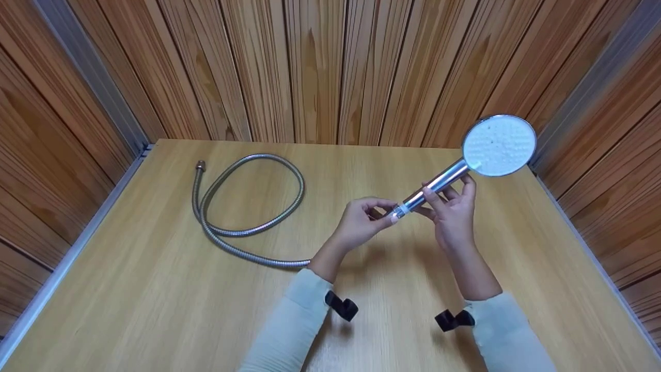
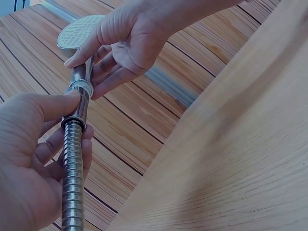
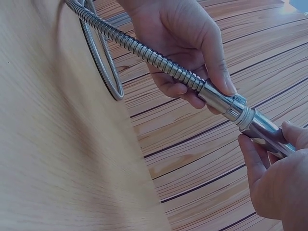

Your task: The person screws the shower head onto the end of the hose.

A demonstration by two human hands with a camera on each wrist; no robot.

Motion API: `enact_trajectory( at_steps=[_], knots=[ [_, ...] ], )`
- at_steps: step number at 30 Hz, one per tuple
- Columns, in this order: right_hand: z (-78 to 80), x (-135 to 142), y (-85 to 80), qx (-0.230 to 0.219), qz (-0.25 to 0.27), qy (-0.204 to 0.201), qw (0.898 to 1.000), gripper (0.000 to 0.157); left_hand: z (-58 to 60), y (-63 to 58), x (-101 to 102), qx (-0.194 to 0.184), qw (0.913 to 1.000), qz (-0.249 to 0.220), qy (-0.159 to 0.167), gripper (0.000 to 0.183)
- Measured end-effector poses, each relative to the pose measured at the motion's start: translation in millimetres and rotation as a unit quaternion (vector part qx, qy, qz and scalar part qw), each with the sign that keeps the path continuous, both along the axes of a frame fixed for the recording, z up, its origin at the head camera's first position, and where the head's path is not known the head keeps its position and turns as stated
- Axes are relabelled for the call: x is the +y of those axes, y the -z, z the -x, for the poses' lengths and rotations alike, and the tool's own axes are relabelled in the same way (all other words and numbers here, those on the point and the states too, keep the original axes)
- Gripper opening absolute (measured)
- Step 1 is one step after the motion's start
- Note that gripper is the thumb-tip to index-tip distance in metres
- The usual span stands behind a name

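Note:
Above the table at the right, my right hand (image 1: 455, 219) grips the chrome handle of a shower head (image 1: 500, 145), whose round white face points up toward me. My left hand (image 1: 361, 222) pinches the metal end nut (image 3: 222, 102) of a ribbed shower hose (image 2: 73, 178) between thumb and fingers. In the right wrist view the nut meets the handle's lower end, and pale threads (image 3: 246, 118) show between the two. Hose and handle lie in one line. From the left hand the hose runs back behind the left wrist.
The rest of the hose (image 1: 258, 227) lies in a loop on the wooden table (image 1: 170, 310), its other end nut (image 1: 201, 165) toward the back left. Wood-panelled walls (image 1: 315, 72) stand behind and at both sides. A black wrist mount (image 1: 342, 306) sits on each sleeve.

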State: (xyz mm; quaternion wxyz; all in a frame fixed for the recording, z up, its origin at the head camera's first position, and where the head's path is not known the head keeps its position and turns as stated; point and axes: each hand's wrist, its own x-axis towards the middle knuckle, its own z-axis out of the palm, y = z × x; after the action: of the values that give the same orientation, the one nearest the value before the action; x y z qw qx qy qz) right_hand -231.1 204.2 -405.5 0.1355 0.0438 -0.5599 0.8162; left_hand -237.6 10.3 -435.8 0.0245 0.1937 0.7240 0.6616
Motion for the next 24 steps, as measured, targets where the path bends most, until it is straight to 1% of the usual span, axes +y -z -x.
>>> enact_trajectory(
  at_steps=[10,14,18,22,24],
  knots=[
    [-0.3,-4.8,1.8,0.01,0.014,0.004,1.0,0.074,-0.8,-0.2,3.2,-0.008,0.9999,-0.001,-0.01,0.023],
    [0.2,-4.6,1.3,0.006,0.01,0.008,1.0,0.076,-1.2,-1.4,3.8,-0.022,0.9996,0.004,-0.019,0.025],
    [0.2,-4.1,1.1,-0.002,0.006,0.011,1.0,0.076,-0.6,-1.9,4.5,-0.027,0.9993,0.01,-0.022,0.026],
    [-0.5,-4.1,2.2,-0.004,0.004,0.013,1.0,0.074,0.7,-0.5,5.5,-0.027,0.9994,0.011,-0.019,0.025],
    [-1.0,-4.3,3.0,0.0,0.004,0.009,1.0,0.069,1.0,0.2,5.8,-0.022,0.9996,0.009,-0.015,0.024]
  ],
)
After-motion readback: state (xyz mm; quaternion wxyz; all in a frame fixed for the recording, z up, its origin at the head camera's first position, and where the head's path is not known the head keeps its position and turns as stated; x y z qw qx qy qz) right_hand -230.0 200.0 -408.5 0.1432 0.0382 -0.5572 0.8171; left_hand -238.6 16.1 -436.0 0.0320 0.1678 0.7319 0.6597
